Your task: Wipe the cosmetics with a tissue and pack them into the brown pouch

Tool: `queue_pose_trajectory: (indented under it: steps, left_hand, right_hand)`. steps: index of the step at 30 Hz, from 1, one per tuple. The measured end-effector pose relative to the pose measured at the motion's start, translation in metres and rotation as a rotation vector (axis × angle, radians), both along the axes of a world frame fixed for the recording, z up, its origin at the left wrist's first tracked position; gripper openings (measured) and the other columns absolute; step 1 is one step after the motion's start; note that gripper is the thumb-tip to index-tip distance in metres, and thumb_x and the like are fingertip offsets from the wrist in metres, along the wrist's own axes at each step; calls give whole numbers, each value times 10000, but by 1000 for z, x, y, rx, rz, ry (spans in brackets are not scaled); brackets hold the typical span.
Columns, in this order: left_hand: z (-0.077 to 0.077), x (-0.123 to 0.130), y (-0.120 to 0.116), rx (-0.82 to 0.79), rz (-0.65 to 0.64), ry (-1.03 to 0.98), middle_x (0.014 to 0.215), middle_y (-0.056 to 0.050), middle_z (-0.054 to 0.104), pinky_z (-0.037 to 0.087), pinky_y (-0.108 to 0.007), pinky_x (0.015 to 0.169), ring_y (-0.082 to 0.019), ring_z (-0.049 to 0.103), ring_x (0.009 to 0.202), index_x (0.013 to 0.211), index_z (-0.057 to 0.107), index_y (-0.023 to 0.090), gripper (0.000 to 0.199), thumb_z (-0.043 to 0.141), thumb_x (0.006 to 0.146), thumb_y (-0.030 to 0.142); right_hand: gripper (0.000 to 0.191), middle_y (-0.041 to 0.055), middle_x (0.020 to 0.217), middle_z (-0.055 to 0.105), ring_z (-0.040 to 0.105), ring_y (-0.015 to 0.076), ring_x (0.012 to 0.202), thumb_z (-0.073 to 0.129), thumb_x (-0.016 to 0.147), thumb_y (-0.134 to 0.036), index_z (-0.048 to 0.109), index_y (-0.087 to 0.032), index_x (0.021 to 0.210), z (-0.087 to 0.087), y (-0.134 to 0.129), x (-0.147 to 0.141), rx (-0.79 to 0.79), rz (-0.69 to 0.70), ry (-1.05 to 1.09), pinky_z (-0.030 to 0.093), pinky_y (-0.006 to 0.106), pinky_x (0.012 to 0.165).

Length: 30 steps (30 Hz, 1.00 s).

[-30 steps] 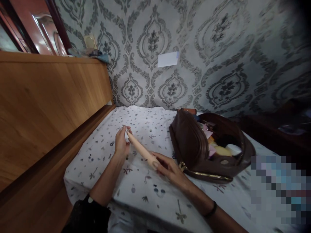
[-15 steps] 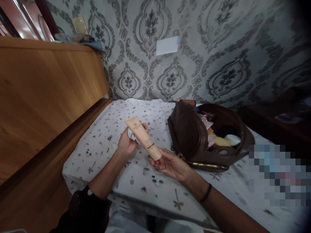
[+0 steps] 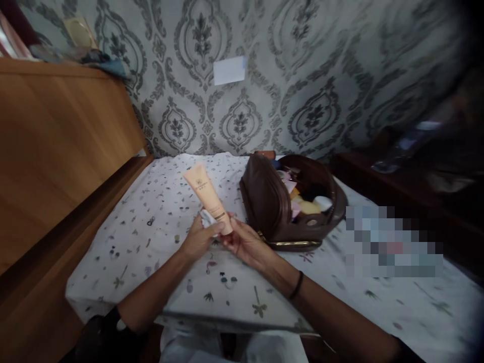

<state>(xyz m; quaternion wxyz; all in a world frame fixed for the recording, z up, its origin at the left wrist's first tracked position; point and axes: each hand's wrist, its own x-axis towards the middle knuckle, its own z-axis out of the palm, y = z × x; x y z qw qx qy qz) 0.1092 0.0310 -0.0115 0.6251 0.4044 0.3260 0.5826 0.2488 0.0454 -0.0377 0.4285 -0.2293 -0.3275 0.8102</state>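
Observation:
A peach-coloured tube [image 3: 207,194] is tilted over the patterned white sheet, its wide flat end up and to the left, its cap end low. My right hand [image 3: 245,242] grips the cap end from the right. My left hand [image 3: 198,237] is closed around a crumpled white cloth or tissue [image 3: 207,218], with its thumb against the lower part of the tube. An open brown bag [image 3: 264,194] stands to the right of my hands, with a yellow item [image 3: 309,208] and a white round item [image 3: 322,203] among its contents.
A wooden panel [image 3: 64,131] rises along the left. Patterned wallpaper with a white card [image 3: 229,70] is behind the sheet [image 3: 132,242]. Dark furniture holds a clear bottle [image 3: 404,146] at the right. A pixelated patch covers something right of the bag.
The view has turned right. My left hand has moved from the tube's middle down toward its cap end, beside my right hand, and its thumb now presses there.

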Motion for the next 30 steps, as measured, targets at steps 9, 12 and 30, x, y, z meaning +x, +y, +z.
queue_pose_trajectory:
  steps: [9,12,30]
  left_hand:
    - [14,-11,-7,250,200,617,853,-8,679,486,-245,676,-173,631,750,1040,628,213,340,781,746,291]
    - [13,-16,-12,317,267,882,1044,-42,694,483,-288,807,-227,644,928,1159,623,238,395,731,780,271]
    - [8,-26,-21,262,104,753,1007,-68,726,441,-318,897,-270,627,966,1056,723,230,300,761,782,348]
  right_hand:
    - [571,-54,625,583,504,80,474,706,711,-730,524,-205,847,-7,0,-5,289,-167,-309,362,200,439]
    - [534,-50,686,576,481,69,475,705,750,-683,562,-199,926,-2,1,-2,367,-245,-298,356,205,439]
    - [381,-15,614,568,511,122,593,784,739,-525,650,-168,722,12,-4,4,536,-252,-382,430,256,568]
